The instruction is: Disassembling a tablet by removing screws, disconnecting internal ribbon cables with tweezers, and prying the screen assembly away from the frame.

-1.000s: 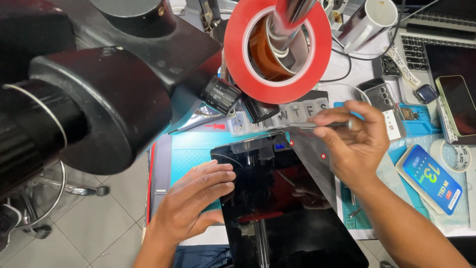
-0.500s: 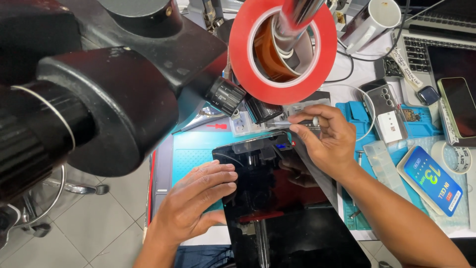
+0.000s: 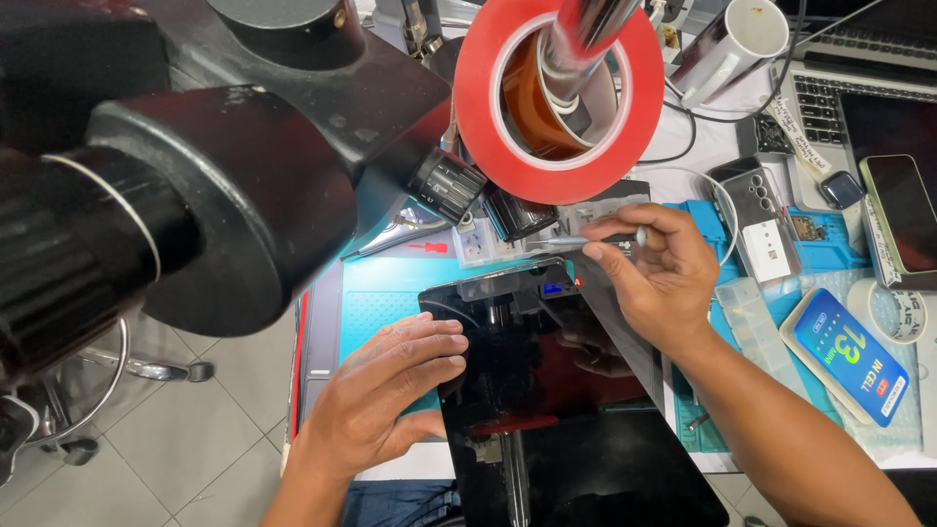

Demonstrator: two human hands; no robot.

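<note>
The one black tablet point(image 3: 547, 390) lies glass-up on the teal mat point(image 3: 376, 303) of the surface, its long axis running away from the person, with its far edge under the microscope point(image 3: 195, 176). The left hand point(image 3: 386, 390) rests flat with fingers together on its left edge, while the right hand point(image 3: 654, 273), the nearer to the far right corner, pinches one thin metal tool point(image 3: 586, 239), probably tweezers, pointing left just above that corner. Two tape rolls point(image 3: 561, 98) hang overhead.
</note>
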